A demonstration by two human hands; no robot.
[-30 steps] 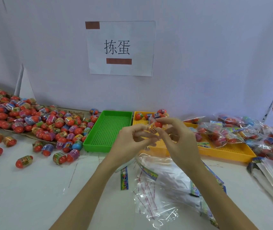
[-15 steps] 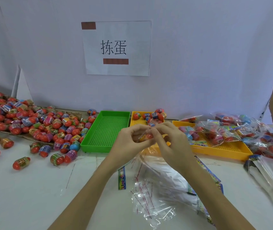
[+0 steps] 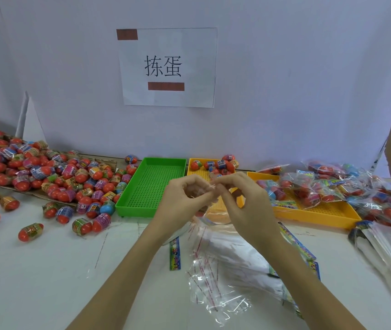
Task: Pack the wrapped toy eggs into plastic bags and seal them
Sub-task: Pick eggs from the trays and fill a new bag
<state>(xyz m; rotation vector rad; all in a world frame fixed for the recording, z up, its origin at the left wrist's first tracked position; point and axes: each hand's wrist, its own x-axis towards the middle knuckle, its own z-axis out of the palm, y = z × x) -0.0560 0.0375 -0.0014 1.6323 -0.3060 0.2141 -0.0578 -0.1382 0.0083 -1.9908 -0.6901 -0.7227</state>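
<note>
plastic bag [image 3: 210, 206] hangs mouth-up, long axis vertical, its top pinched by both hands' fingers [image 3: 216, 188].

Hands [image 3: 213, 196]: two, meeting at a clear bag. Trays: one green [image 3: 151, 186], two yellow [image 3: 308, 210]. Paper sign [image 3: 167, 66]: one, with two brown tape strips. Loose eggs [image 3: 47, 172]: too many to count, heaped left. Eggs in rear yellow tray [image 3: 216, 164]: roughly six. Filled bags [image 3: 332, 186]: a pile, uncountable.
</note>
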